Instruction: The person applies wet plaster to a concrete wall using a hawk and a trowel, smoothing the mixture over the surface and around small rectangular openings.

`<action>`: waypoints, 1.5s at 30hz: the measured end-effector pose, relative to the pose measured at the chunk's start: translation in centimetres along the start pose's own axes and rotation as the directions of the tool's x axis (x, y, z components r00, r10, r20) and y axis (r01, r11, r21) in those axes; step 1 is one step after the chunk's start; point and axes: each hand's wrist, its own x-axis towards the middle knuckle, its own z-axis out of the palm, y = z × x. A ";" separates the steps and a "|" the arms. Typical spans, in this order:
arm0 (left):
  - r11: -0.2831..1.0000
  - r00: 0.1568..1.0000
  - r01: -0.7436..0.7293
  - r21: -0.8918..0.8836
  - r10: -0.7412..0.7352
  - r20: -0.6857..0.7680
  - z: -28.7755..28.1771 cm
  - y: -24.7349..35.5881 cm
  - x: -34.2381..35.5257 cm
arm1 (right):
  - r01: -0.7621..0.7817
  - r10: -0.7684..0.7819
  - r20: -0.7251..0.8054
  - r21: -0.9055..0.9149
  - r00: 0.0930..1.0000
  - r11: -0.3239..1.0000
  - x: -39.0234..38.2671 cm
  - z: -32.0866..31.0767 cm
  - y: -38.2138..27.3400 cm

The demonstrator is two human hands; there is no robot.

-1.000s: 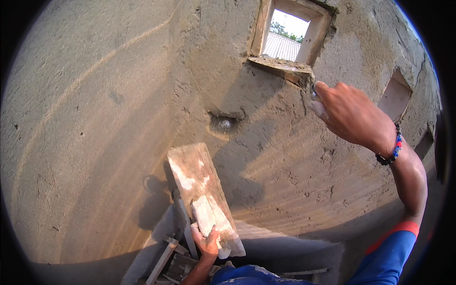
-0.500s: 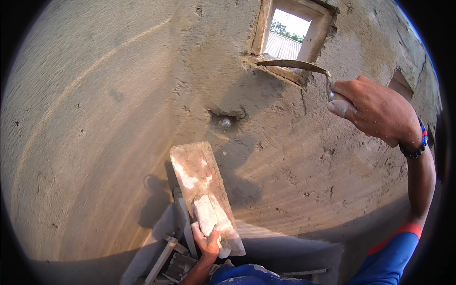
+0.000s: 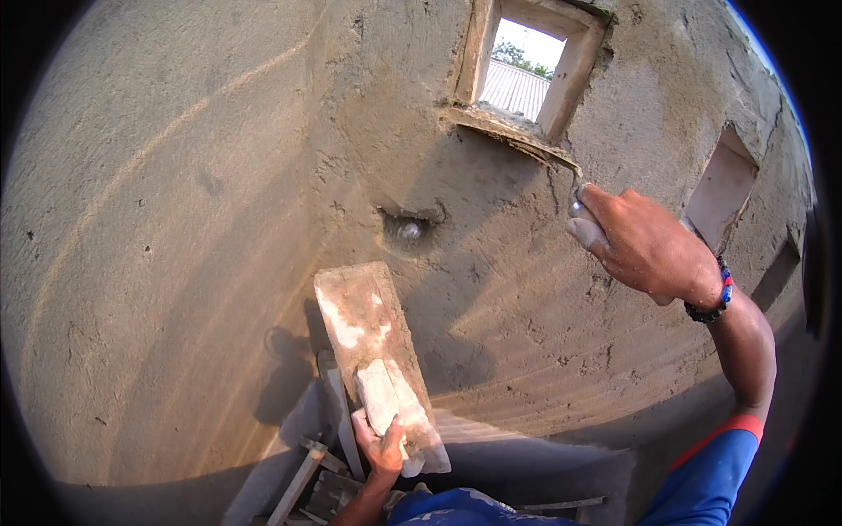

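My right hand (image 3: 645, 245) is wrapped round the handle of a trowel (image 3: 567, 161). Its metal blade, seen almost edge-on, lies along the lower edge of a small window frame (image 3: 574, 79) in the plastered wall (image 3: 544, 289). Lower down, my left hand (image 3: 382, 449) grips the block-shaped handle of a long plasterer's float (image 3: 361, 302). The float is tilted up in front of the wall corner, with pale dried mortar on its face. Part of my left fingers is hidden behind the handle.
A rough hole (image 3: 409, 230) with something round and shiny inside sits below the window. A side wall (image 3: 167, 263) curves along the left. Wooden pieces (image 3: 296, 486) stand at the bottom beside my left forearm. Rectangular recesses (image 3: 721, 188) mark the wall at right.
My right hand has moved left and slightly down with the trowel, bringing the blade to the window's lower edge. My left hand and the float have hardly moved.
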 end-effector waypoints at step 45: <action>0.929 0.971 -0.203 0.308 0.231 -0.058 -2.1 0.4 0.3 | 0.104 0.008 -0.119 0.893 0.993 0.438 -12.2 25.4 -4.7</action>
